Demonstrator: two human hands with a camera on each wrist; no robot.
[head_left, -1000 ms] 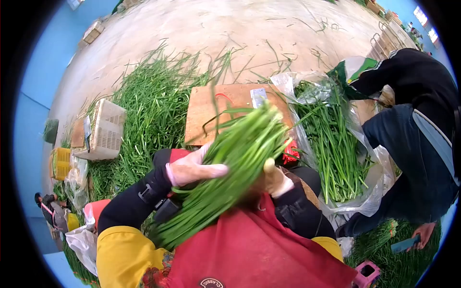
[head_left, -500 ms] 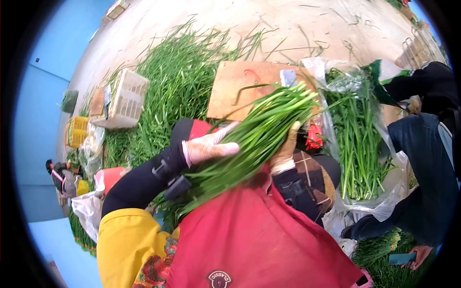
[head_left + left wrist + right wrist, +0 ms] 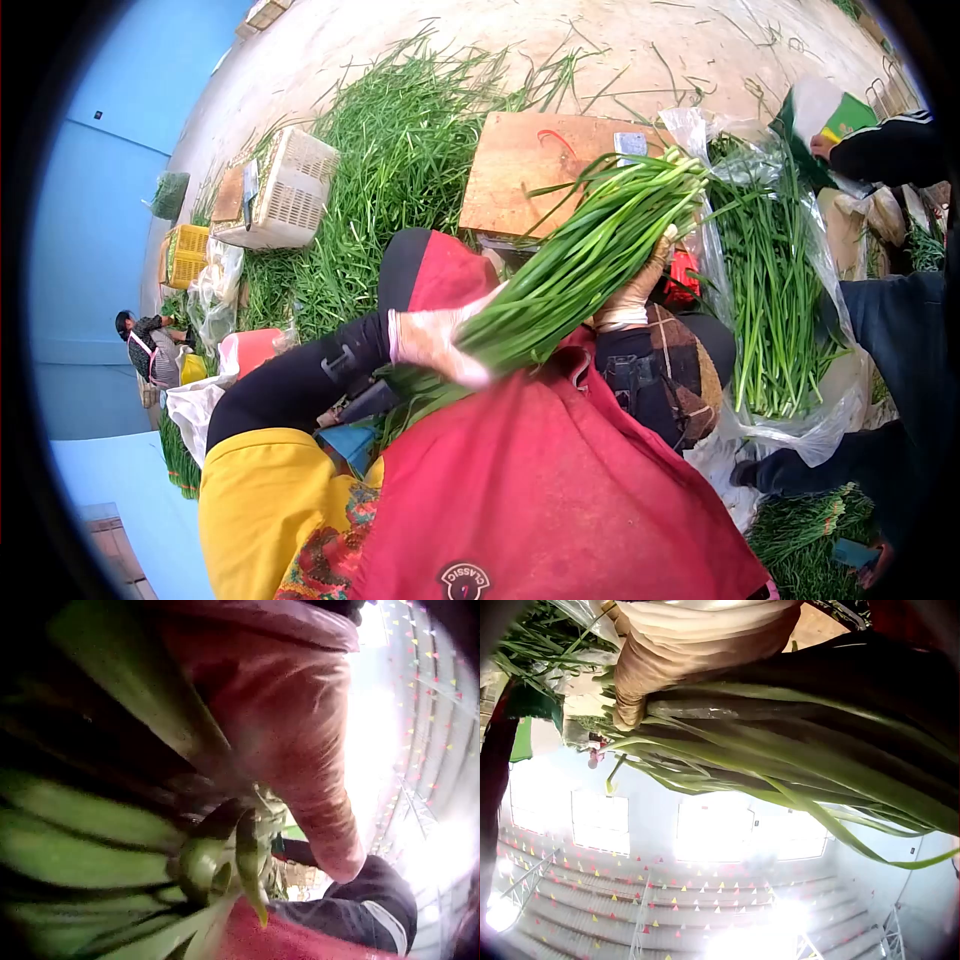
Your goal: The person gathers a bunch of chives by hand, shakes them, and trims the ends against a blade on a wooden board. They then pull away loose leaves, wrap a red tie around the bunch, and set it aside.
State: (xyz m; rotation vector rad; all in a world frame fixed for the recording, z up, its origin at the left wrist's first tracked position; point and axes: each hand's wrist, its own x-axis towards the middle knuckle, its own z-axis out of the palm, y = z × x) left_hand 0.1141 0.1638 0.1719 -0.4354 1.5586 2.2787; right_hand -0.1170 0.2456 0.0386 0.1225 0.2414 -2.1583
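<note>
You have the green bundle (image 3: 590, 255) slantwise across the middle of the frame, its long axis running from the pale stem ends at upper right down to the leafy tips at lower left, beside your red apron (image 3: 540, 480). Your right hand (image 3: 640, 285) is the nearer to the pale ends: it grips just short of them from the lower side, the thumb lying along the stems; its other fingers are hidden behind the bundle. Your left hand (image 3: 440, 340) holds the leafier part farther down, thumb on the lower edge and fingers at the upper edge, though blur hides how tightly they curl. The pale ends point away from your left hand, towards the upper right, where the open plastic bag (image 3: 825, 438) of stems lies to the right of them. The board (image 3: 520, 170) is up and to the left of those ends, partly covered from view by the bundle.
</note>
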